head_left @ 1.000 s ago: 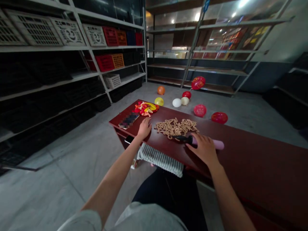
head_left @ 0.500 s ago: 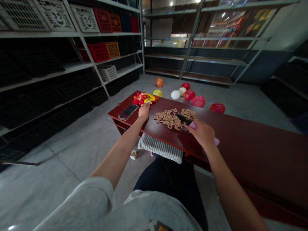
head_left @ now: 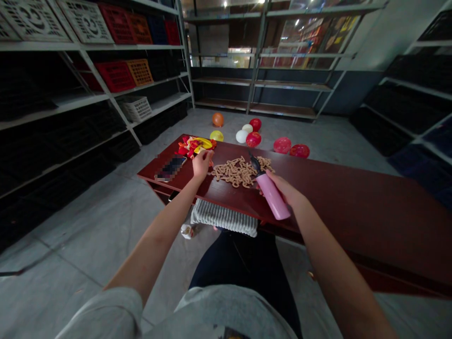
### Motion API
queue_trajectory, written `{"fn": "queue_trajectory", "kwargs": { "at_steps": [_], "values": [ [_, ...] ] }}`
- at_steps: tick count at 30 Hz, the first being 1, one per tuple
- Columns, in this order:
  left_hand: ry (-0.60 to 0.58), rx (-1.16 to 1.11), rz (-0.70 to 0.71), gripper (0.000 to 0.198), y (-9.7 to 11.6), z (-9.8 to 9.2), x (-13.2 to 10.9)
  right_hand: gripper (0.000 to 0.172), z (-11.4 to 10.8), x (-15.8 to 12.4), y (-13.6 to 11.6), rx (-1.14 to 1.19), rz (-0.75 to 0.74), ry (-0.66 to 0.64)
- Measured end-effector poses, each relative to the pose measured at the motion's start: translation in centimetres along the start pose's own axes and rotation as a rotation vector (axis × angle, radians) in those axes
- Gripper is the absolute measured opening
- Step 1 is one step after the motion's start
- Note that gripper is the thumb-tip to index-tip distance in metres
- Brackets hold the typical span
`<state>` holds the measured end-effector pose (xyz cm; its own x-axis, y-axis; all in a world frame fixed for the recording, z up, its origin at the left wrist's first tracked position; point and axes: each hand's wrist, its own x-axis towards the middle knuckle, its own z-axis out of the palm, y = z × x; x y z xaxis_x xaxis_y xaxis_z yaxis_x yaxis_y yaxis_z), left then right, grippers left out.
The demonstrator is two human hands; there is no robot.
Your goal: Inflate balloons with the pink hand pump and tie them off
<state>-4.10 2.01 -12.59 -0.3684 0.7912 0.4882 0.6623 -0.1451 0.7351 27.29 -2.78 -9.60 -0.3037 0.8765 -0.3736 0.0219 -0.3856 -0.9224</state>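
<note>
My right hand [head_left: 284,189] is wrapped round a pink hand pump [head_left: 271,195] with a black nozzle, lifted off the dark red table [head_left: 353,197] and tilted with the nozzle pointing away. My left hand [head_left: 201,163] reaches to the near edge of a pile of flat red, orange and yellow balloons [head_left: 194,144] at the table's far left corner, its fingers curled down on one; what it grips is too small to make out. Between the hands lies a heap of tan clips [head_left: 236,171].
A phone [head_left: 171,168] lies left of my left hand. A ribbed white cloth [head_left: 223,218] hangs under the table edge. Several inflated balloons [head_left: 268,137] rest on the floor beyond the table. Metal shelving with crates [head_left: 116,75] lines the left and back.
My right hand has lifted the pump off the table and swung its nozzle up and away. My left hand has moved forward from the table edge to the pile of flat balloons.
</note>
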Motion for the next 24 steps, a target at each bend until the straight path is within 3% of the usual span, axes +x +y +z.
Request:
{"fn": "queue_trajectory", "kwargs": {
  "at_steps": [3, 6, 9, 12, 15, 18, 24],
  "values": [
    [-0.050, -0.406, -0.152, 0.028, 3.0, 1.7, -0.1, 0.049, -0.8, 0.4, 0.5, 0.132, 0.057, -0.038],
    [-0.196, -0.776, -0.272, 0.025, 7.0, 3.5, -0.1, 0.052, -1.6, 0.4, 0.7, 0.260, 0.055, -0.045],
    [-0.341, -1.000, -0.319, 0.025, 10.8, 5.4, -0.1, 0.052, -2.6, 0.4, 0.8, 0.376, 0.001, -0.050],
    [-0.487, -1.132, -0.395, 0.037, 13.1, 7.9, -0.3, 0.055, -3.8, 1.0, 1.1, 0.497, -0.038, -0.079],
    [-0.552, -1.202, -0.474, 0.040, 13.2, 10.7, -1.3, 0.055, -5.0, 1.8, 1.9, 0.566, -0.073, -0.092],
    [-0.537, -1.252, -0.558, 0.022, 11.9, 12.6, -2.5, 0.053, -5.6, 2.1, 2.6, 0.537, -0.097, -0.128],
    [-0.461, -1.382, -0.564, 0.030, 9.4, 11.8, -2.0, 0.059, -4.9, 1.0, 2.9, 0.440, -0.110, -0.325]
  ]
}}
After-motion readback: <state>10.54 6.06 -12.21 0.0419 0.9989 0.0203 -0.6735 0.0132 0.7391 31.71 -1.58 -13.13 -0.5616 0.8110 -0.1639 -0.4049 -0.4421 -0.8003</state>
